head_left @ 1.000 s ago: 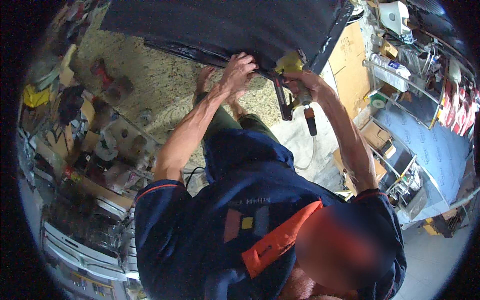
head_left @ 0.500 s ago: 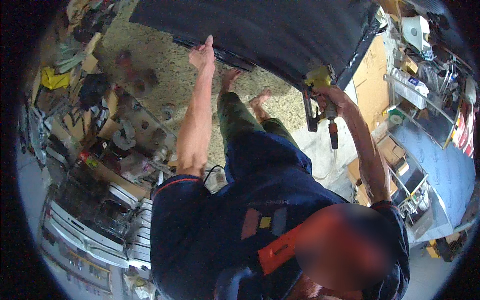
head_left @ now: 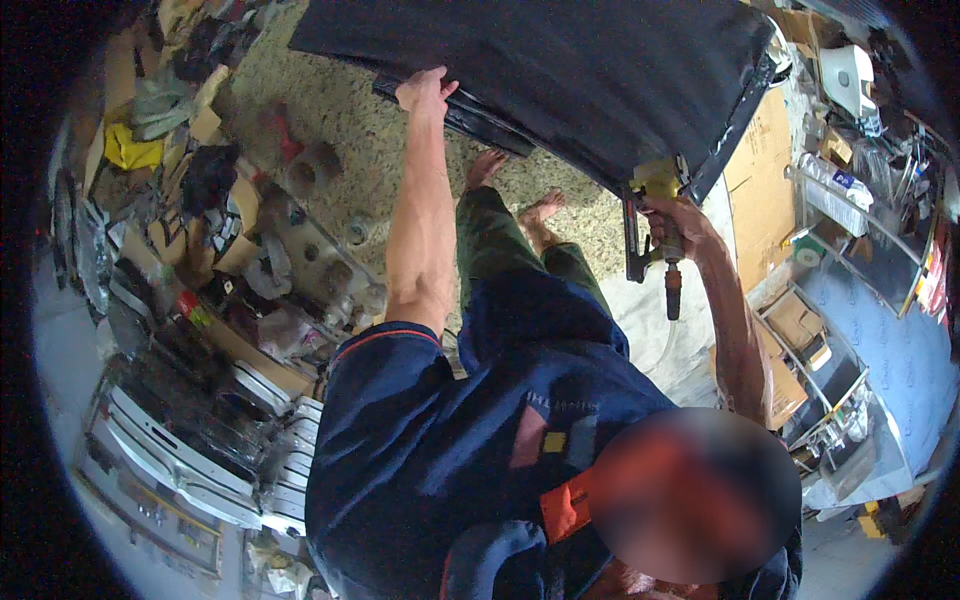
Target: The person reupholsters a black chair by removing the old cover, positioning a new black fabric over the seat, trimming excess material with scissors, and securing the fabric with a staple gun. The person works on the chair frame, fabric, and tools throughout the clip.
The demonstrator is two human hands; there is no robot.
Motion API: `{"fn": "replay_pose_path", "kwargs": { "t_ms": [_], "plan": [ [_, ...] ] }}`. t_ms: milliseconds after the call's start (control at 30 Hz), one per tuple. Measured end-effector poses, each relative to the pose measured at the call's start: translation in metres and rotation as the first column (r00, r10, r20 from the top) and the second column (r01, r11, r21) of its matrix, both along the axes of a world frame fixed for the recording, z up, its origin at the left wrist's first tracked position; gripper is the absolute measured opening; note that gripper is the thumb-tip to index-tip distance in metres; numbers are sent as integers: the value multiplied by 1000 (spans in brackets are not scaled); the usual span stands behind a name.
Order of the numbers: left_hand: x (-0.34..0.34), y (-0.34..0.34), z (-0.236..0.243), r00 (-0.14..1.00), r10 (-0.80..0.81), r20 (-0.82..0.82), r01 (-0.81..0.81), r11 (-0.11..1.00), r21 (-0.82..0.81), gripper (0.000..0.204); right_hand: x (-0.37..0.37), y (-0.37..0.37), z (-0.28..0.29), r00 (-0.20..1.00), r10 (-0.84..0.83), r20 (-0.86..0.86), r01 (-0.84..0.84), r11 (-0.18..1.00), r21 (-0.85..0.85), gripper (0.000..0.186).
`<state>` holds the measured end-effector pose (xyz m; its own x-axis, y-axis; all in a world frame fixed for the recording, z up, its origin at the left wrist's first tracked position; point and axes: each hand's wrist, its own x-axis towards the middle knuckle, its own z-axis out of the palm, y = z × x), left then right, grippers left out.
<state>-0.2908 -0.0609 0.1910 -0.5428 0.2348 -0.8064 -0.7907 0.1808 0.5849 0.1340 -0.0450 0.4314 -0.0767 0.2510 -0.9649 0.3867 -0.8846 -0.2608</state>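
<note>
A large piece covered in black fabric [head_left: 560, 70] spans the upper middle of the head view, its near edge slanting down to the right. At that edge my left hand [head_left: 428, 90] has its fingers bent over the fabric, partly hidden from view. My right hand [head_left: 685, 225] is wrapped round the grip of a yellowish air staple gun [head_left: 657, 180], whose head is against or very close to the near right corner of the black piece. An orange-brown fitting and a thin pale air hose [head_left: 670, 335] hang from the gun's grip.
My bare feet stand on the speckled floor [head_left: 400, 170] below the black piece. Cluttered scraps and a yellow bag [head_left: 132, 148] lie on the left. On the right are a cardboard sheet [head_left: 757, 190], a metal rack [head_left: 850, 225] and a blue printed sheet [head_left: 880, 350].
My left hand has shifted right along the edge, and its raised thumb has come down with the fingers onto the fabric. The staple gun stays at the corner; the whole view has shifted slightly.
</note>
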Motion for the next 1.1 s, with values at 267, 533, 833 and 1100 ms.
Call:
{"fn": "replay_pose_path", "kwargs": {
  "t_ms": [267, 533, 833, 1100],
  "plan": [
    [-12, -5, -48, 977, -171, -124, 148, 973, -175, 18, 11, -11, -3, 993, -68, -101, 72, 996, 43, 16],
    [2, -38, -48, 858, -254, -446, 192, 965, -180, 48, -7, 8, -12, 986, 59, -156, -41, 992, 117, 18],
    [-8, -44, -34, 886, -306, -348, 310, 950, -47, 40, -23, 16, -38, 972, 128, -198, -121, 991, 50, 21],
    [-7, -47, -34, 918, -245, -313, 277, 959, 63, 37, -68, 41, -65, 968, 11, -249, -32, 996, -83, 19]
  ]
}}
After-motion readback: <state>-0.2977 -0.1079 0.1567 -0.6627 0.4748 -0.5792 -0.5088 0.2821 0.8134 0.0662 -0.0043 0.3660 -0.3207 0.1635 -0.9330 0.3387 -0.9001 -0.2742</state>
